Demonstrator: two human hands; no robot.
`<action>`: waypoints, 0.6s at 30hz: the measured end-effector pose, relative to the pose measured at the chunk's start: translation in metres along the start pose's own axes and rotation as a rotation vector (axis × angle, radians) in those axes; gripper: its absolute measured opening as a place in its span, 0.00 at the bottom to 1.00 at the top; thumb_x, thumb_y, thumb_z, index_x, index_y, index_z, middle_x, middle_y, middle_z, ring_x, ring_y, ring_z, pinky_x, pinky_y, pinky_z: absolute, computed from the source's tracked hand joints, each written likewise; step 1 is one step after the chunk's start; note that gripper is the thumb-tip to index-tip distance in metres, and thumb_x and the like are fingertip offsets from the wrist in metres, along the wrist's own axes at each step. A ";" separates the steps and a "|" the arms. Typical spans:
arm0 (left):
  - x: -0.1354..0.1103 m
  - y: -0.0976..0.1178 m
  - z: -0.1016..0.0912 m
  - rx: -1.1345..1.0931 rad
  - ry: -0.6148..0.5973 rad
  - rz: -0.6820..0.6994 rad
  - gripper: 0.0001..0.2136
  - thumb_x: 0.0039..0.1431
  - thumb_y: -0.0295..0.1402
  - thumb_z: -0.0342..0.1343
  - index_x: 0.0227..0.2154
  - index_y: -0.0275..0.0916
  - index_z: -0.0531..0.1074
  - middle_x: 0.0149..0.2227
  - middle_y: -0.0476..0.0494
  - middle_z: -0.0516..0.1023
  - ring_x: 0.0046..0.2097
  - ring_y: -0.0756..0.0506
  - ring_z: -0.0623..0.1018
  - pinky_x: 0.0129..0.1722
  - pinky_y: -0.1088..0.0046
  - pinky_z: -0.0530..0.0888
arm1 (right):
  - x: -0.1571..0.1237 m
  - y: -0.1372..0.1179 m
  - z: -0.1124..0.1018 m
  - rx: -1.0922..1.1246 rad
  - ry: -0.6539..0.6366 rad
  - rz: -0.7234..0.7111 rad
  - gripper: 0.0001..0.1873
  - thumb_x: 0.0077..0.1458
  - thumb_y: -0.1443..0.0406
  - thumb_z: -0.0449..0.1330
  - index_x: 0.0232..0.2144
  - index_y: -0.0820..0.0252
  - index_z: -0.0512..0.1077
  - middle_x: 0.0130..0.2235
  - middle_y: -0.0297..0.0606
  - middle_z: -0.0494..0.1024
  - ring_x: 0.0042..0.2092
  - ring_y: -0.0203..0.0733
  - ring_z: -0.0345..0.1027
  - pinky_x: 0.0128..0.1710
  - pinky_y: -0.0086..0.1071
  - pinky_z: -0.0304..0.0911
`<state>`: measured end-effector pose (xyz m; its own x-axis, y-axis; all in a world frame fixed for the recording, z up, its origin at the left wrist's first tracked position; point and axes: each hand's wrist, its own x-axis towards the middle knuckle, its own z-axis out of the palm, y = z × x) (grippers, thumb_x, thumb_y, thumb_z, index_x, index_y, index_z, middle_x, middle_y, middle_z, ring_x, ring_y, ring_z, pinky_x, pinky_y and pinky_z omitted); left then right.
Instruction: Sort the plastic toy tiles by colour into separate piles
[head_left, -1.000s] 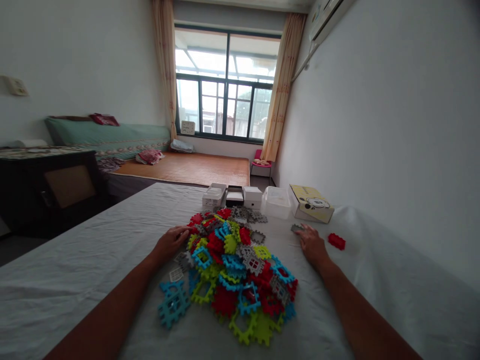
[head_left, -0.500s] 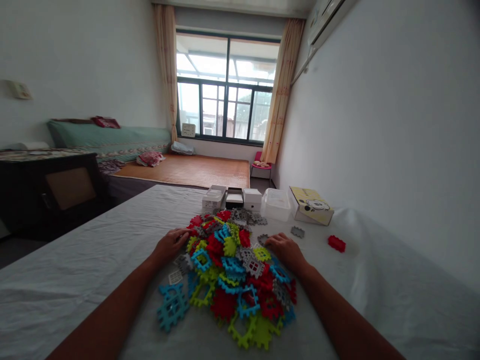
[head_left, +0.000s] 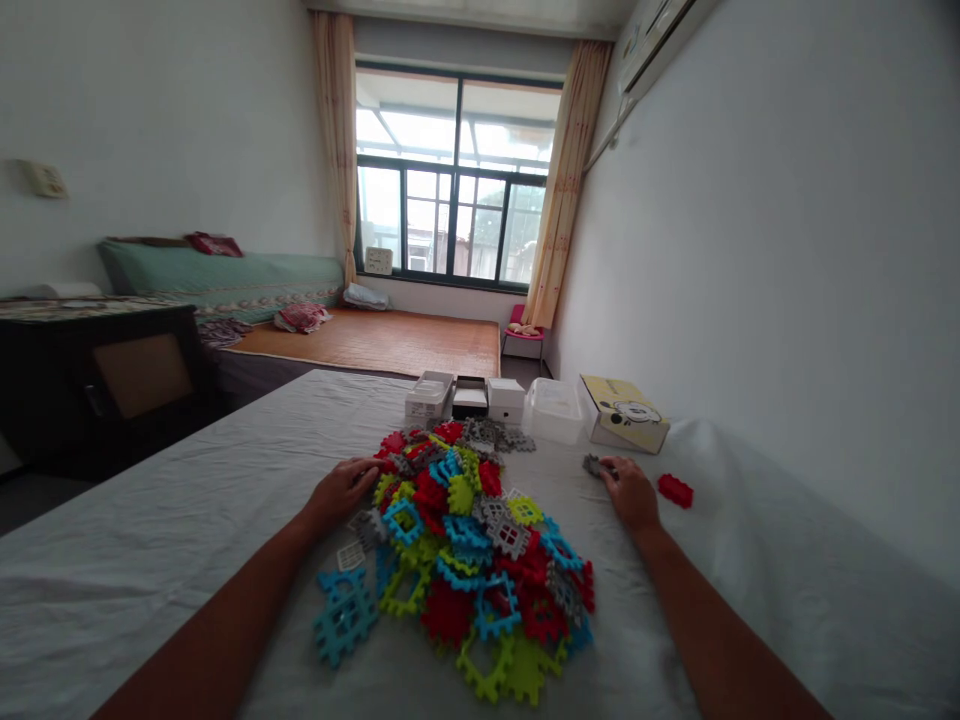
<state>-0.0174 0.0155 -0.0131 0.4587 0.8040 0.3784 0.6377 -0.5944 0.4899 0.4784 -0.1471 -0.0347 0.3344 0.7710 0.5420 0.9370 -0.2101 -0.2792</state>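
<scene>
A heap of toothed interlocking plastic building pieces [head_left: 465, 545] in red, blue, lime green and grey lies in front of me. At the heap's left edge rests my left hand [head_left: 349, 490], fingers stretched out against the red and grey pieces; I see nothing gripped in it. Out to the right, my right hand [head_left: 630, 492] pinches a grey interlocking piece [head_left: 595, 466] low over the cloth. The fingers partly cover it, and I cannot tell whether another grey piece lies beneath. A lone red piece [head_left: 676, 491] lies just right of that hand.
White cloth [head_left: 225, 460] covers the table. Along its back stand a white box [head_left: 429, 396], a black-rimmed tray [head_left: 470, 398], another white box [head_left: 506, 400], a clear plastic tub [head_left: 553, 412] and a yellow printed box [head_left: 624, 414]. A wall runs along the right side.
My right hand has moved right, from the heap's edge to where a grey piece lay alone, taking a grey piece along. My left hand stays in place.
</scene>
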 end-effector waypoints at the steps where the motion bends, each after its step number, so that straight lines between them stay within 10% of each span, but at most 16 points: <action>1: 0.000 0.000 0.000 0.001 0.000 0.001 0.22 0.58 0.47 0.43 0.42 0.41 0.77 0.46 0.43 0.78 0.49 0.41 0.74 0.50 0.68 0.68 | -0.001 -0.003 0.000 0.009 -0.019 -0.015 0.14 0.55 0.65 0.50 0.40 0.59 0.73 0.41 0.42 0.76 0.43 0.44 0.69 0.46 0.35 0.62; 13: -0.002 0.005 -0.002 -0.001 -0.001 0.001 0.21 0.58 0.46 0.44 0.43 0.41 0.76 0.46 0.43 0.78 0.49 0.42 0.74 0.50 0.70 0.68 | -0.004 -0.022 -0.010 0.085 -0.115 0.024 0.18 0.55 0.68 0.49 0.46 0.64 0.71 0.46 0.49 0.75 0.45 0.47 0.69 0.50 0.42 0.60; 18: -0.001 0.002 0.000 0.006 0.000 -0.019 0.21 0.58 0.46 0.44 0.43 0.41 0.76 0.46 0.44 0.78 0.49 0.42 0.74 0.49 0.69 0.68 | -0.015 -0.085 -0.034 0.507 -0.475 -0.185 0.16 0.56 0.55 0.54 0.39 0.57 0.75 0.37 0.38 0.79 0.37 0.41 0.72 0.36 0.31 0.66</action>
<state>-0.0166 0.0135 -0.0123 0.4471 0.8149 0.3690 0.6499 -0.5793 0.4919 0.3976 -0.1615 0.0080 -0.0138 0.9695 0.2445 0.7730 0.1654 -0.6124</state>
